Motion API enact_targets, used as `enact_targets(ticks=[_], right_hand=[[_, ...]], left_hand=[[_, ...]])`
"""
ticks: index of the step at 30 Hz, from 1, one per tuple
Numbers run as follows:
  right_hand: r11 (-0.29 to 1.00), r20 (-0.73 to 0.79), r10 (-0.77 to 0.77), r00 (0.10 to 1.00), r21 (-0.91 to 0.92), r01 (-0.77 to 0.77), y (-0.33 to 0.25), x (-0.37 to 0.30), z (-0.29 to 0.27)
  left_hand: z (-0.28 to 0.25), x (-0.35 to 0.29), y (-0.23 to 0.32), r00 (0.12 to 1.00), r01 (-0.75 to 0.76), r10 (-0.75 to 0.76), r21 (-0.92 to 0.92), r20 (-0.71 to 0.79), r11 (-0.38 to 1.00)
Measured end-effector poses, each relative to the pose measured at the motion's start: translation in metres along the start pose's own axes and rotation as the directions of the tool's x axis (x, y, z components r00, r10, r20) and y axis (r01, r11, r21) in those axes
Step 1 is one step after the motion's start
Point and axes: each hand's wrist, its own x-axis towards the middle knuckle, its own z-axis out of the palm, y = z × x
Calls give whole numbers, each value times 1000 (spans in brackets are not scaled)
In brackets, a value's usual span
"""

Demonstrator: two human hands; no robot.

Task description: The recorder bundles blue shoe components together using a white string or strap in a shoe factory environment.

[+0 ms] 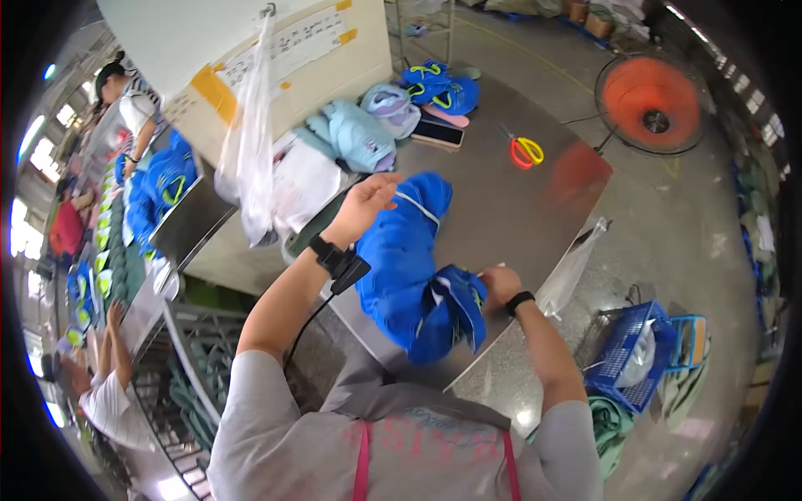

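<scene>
A long stack of nested blue caps (388,271) lies on the metal table in front of me, with a thin white string (420,207) across its far part. My left hand (368,207) is at the far left side of the stack. Its fingers are curled together where the string's end meets them. My right hand (499,286) is closed on the edge of a blue cap (459,305) at the near right end of the stack. That cap sits tilted, with dark fabric and lime lettering showing. A black strap device is on my left wrist.
On the metal table (510,213) lie red-and-yellow scissors (525,152), a phone (437,134), light-blue caps (355,134) and more blue caps (443,88). A plastic bag (253,142) hangs from a white board at left. An orange fan (650,104) and blue crate (632,355) stand right. Co-workers are left.
</scene>
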Motion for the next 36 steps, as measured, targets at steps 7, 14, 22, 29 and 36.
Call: enact_targets(ticks=[7,14,22,29,36], right_hand=[[-61,316,414,854,945,-320,-14,-88,13],[-269,417,336,845,902,-338,-60,-136,39],[216,289,128,949,925,-311,-106,-67,-28],[543,376,-617,691,839,28,-317,-153,57],[844,840,-486,242,523,-117,-436,-329,196]], left_hand=[[10,-161,109,906,-381,256,-386,-336,840],[46,-366,120,790,-110,18,-113,-613,987],[229,-583,60,434,-191,-168,-273,-885,943],[406,-748,23,-405,-549,-265,1,-875,836],[640,-844,-6,-843,507,124,-697,-523,507]])
